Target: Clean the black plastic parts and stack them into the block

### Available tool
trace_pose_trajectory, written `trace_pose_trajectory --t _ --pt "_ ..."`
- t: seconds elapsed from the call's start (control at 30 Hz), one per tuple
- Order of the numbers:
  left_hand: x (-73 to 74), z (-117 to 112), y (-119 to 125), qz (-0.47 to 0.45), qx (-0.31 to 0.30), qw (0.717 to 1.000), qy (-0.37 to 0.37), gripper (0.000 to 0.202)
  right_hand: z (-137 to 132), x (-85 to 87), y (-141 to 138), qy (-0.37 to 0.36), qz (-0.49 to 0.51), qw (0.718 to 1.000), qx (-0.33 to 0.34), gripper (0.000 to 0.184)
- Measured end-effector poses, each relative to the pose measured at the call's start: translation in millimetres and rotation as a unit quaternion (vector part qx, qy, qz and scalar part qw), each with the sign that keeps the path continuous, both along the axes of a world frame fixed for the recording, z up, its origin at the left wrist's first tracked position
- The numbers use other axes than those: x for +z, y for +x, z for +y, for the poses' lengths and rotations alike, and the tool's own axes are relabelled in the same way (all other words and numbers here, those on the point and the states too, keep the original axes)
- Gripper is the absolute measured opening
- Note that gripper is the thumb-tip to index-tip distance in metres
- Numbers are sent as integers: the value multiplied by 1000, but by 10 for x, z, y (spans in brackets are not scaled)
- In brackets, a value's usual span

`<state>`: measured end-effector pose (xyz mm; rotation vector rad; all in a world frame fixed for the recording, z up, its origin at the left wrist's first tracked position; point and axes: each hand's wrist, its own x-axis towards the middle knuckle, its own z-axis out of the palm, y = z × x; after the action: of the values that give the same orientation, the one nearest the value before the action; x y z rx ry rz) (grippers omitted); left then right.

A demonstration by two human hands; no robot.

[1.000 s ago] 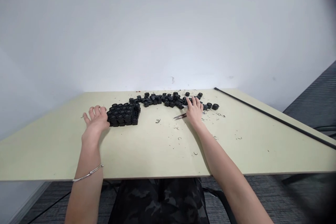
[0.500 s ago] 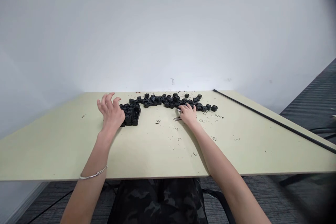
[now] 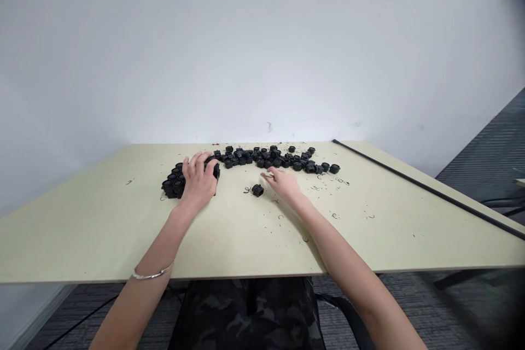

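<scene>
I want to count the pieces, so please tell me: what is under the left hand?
The left hand is over the right part of the block of black pieces; a little of its right edge shows beyond the hand. Pieces directly beneath are covered and cannot be counted.

Stacked black pieces [image 3: 174, 180] and loose black pieces [image 3: 243, 157]: plastic-looking, dully finished. Tabletop [image 3: 102, 235]: surfaced in smooth, low-sheen, pale board. Bracelet [image 3: 153, 275]: made of polished, silvery metal. Rod [image 3: 410, 177]: finished in matt black. Wall [image 3: 262, 54]: coated smooth and matt. Trousers [image 3: 246, 317]: made of matt cloth. Floor [image 3: 414, 298]: covered in ribbed, carpet-like textile.
</scene>
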<state>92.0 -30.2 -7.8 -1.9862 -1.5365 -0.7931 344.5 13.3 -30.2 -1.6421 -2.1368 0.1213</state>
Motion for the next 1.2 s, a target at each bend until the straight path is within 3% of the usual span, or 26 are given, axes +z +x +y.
trace_pose_trajectory --t 0.1,0.23,0.3,0.4,0.5,0.57,0.63,0.77,0.83,0.9,1.1,1.13,1.2 --pt "-22 0 44 -6 -9 1000 -13 45 -141 -7 -180 15 -81 995 53 46" --pt "-72 23 93 -15 -49 998 -32 46 -262 -25 -297 32 -119 989 78 27" --pt "-113 42 130 -21 -93 995 -43 45 -271 -9 -300 26 -51 996 65 22" --pt "-176 50 224 -32 -192 977 -90 42 -267 46 -295 -22 146 986 74 28" --pt "-205 13 351 -72 -300 937 -166 50 -298 102 -325 -99 321 933 129 32" --pt "-198 -24 425 -128 -341 911 -194 49 -336 129 -359 -156 398 889 161 33" --pt "-184 -45 473 -189 -349 897 -193 39 -367 147 -383 -210 454 848 176 33" --pt "-196 -6 497 -343 -303 868 -190 26 -346 132 -367 -264 545 780 160 31" --pt "-229 35 498 -446 -298 814 -225 31 -296 87 -348 -244 573 769 142 36" --pt "-259 65 500 -540 -308 736 -267 36 -238 26 -340 -201 574 785 119 40" --pt "-280 105 470 -727 -309 462 -402 33 -143 -106 -366 -156 548 819 69 34" --pt "-285 115 460 -748 -299 429 -408 29 -144 -115 -368 -148 540 825 74 32" --pt "-304 134 444 -768 -286 404 -407 27 -160 -126 -371 -132 513 843 96 29"
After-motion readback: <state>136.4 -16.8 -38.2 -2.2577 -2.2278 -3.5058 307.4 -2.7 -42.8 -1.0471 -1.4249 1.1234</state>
